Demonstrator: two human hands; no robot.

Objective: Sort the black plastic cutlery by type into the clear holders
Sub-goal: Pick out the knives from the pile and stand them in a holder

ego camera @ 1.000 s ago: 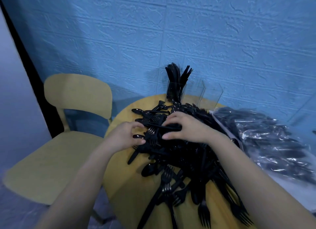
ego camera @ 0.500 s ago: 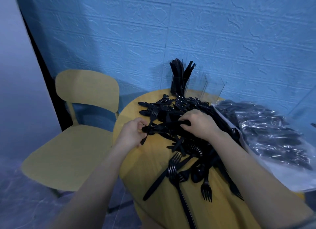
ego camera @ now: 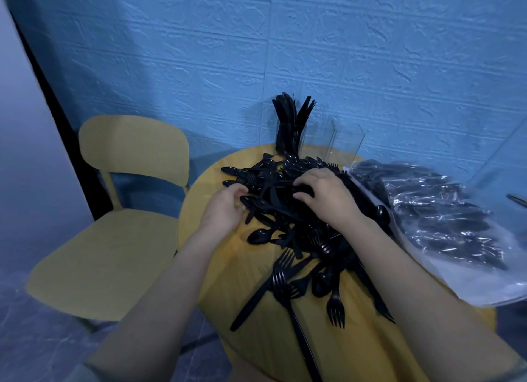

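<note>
cutlery pile (ego camera: 288,210): a loose heap of black plastic forks, spoons and knives on the round yellow table (ego camera: 256,339), directly under and between both hands.
left hand (ego camera: 225,210): at the pile's left edge, fingers curled round the ends of a few black pieces; the exact pieces it holds cannot be told apart.
right hand (ego camera: 328,196): palm down on top of the heap, fingers bent and dug into the tangle, gripping black pieces near the middle; which type is unclear.
spoon (ego camera: 259,235): lies bowl up just below and between the two hands, at the heap's near edge.
forks (ego camera: 281,276): several lie nearer the person than the hands, tines pointing various ways, one long handle running toward the table's near rim.
lone fork (ego camera: 336,310): below the right forearm's inner side, tines toward the person.
filled holder (ego camera: 289,138): clear, upright, beyond the hands at the table's far edge, packed with black cutlery standing on end.
clear holder (ego camera: 346,139): beyond the right hand, just right of the filled one; nothing black shows inside.
plastic bag (ego camera: 445,219): transparent, holding more black cutlery, to the right of the right hand and forearm.
chair (ego camera: 114,216): yellow, to the left of the left arm, beside the table.
wall (ego camera: 313,54): blue, embossed, behind the holders.
</note>
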